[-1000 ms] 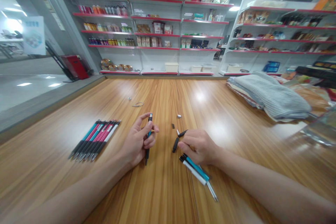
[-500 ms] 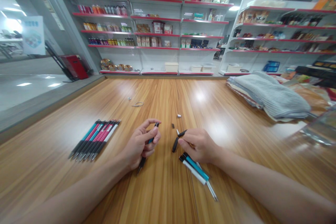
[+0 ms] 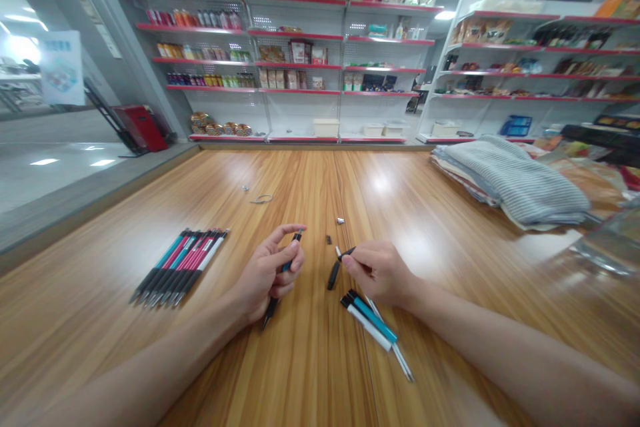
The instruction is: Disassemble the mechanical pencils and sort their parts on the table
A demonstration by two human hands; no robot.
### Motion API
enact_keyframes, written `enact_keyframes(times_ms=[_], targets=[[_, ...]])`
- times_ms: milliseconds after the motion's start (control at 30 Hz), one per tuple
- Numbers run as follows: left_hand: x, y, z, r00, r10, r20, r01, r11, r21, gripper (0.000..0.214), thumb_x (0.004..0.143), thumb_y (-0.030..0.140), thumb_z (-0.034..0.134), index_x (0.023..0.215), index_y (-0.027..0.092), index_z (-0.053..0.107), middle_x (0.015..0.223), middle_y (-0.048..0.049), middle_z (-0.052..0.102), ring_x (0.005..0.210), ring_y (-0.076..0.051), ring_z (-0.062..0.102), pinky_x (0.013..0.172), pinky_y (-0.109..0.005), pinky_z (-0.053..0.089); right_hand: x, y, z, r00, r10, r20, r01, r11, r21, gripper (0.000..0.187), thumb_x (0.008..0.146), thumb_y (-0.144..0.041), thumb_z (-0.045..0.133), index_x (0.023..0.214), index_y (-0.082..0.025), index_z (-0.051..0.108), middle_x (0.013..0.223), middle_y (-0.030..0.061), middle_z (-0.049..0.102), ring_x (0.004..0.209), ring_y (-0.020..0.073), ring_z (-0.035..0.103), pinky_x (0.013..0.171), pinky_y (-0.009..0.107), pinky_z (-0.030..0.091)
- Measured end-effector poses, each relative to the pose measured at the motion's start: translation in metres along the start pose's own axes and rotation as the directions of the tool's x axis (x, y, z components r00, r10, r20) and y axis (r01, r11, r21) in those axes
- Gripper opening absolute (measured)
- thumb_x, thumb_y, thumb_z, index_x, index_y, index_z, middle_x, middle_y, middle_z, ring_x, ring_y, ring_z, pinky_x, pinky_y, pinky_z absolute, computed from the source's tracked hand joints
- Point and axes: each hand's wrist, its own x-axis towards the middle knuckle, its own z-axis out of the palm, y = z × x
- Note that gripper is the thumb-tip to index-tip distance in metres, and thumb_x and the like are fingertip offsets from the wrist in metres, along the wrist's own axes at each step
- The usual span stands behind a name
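Holding pen (image 3: 270, 312), left hand (image 3: 265, 267) well inside table edge (image 3: 300, 147), right hand (image 3: 383, 273) apart

Blue pen (image 3: 287, 267), slanted tip down, left grip (image 3: 263, 272)

No readable lettering anywhere.

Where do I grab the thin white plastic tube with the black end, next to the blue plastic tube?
I'd pinch the white tube mid-length, from above and the left: it's straight and lies flat, its left side is free, and the blue tube lies close along its right.
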Motion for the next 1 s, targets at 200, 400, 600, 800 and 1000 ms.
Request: enact_keyframes(times_ms=[200, 400, 600, 800, 1000], targets=[[0.001, 0.001, 0.000, 1.000, -0.009, -0.004, 0.008, 1.000, -0.018, 0.034, 0.086, 0.033, 0.059, 0.119, 0.031, 0.049, 0.064, 0.0071, 0.041, 0.039, -0.001, 0.014, 0.032, -0.010, 0.013, 0.001, 0.000, 0.000, 1.000, -0.003, -0.006, 0.003, 1.000, 0.005, 0.036, 0.090, -0.023, 0.048, 0.056, -0.018, 0.036, 0.053, -0.0038, 0.035, 0.050, 0.0085, 0.033, 0.053, 0.026, 0.023], [0.001, 0.000, 0.001, 1.000, 0.005, -0.006, -0.005, 0.999, -0.047, 0.039, 0.087, 0.031, 0.058, 0.126, 0.032, 0.049, 0.065, 0.0053, 0.044, 0.039, -0.001, 0.018, 0.033, -0.011, 0.014, 0.001, 0.000, 0.000, 1.000, -0.008, -0.015, 0.008, 1.000, 0.002, 0.036, 0.089, -0.022, 0.048, 0.056, -0.018, 0.036, 0.053, -0.0038, 0.036, 0.050, 0.0087, 0.033, 0.052, 0.026, 0.024], [0.008, 0.037, -0.015, 0.992, 0.118, -0.052, -0.122, 0.989, -0.080, 0.044, 0.086, 0.018, 0.056, 0.129, 0.024, 0.050, 0.071, -0.0008, 0.053, 0.050, -0.007, 0.041, 0.048, -0.019, 0.039, 0.001, 0.002, 0.000, 1.000, -0.013, -0.022, 0.013, 1.000, -0.002, 0.037, 0.090, -0.023, 0.048, 0.055, -0.019, 0.034, 0.053, -0.0039, 0.034, 0.050, 0.0090, 0.031, 0.052, 0.026, 0.023], [0.007, 0.106, -0.089, 0.898, 0.311, -0.312, -0.014, 0.728, 0.686, 0.034, 0.081, 0.020, 0.062, 0.114, 0.011, 0.055, 0.085, -0.0055, 0.063, 0.056, -0.009, 0.050, 0.053, -0.020, 0.039, 0.001, 0.002, -0.001, 1.000, -0.020, -0.020, 0.020, 1.000, 0.007, 0.037, 0.089, -0.022, 0.048, 0.055, -0.018, 0.034, 0.053, -0.0041, 0.034, 0.050, 0.0087, 0.031, 0.052, 0.026, 0.023], [-0.012, 0.137, -0.169, 0.725, 0.372, -0.579, 0.555, 0.181, 0.812, 0.032, 0.068, 0.023, 0.076, 0.092, 0.010, 0.061, 0.048, 0.0044, 0.056, 0.045, -0.012, 0.051, 0.048, -0.016, 0.029, 0.001, 0.002, 0.002, 1.000, -0.016, -0.012, 0.016, 1.000, -0.012, 0.037, 0.089, -0.023, 0.048, 0.055, -0.018, 0.035, 0.053, -0.0037, 0.035, 0.050, 0.0092, 0.032, 0.052, 0.026, 0.023]])
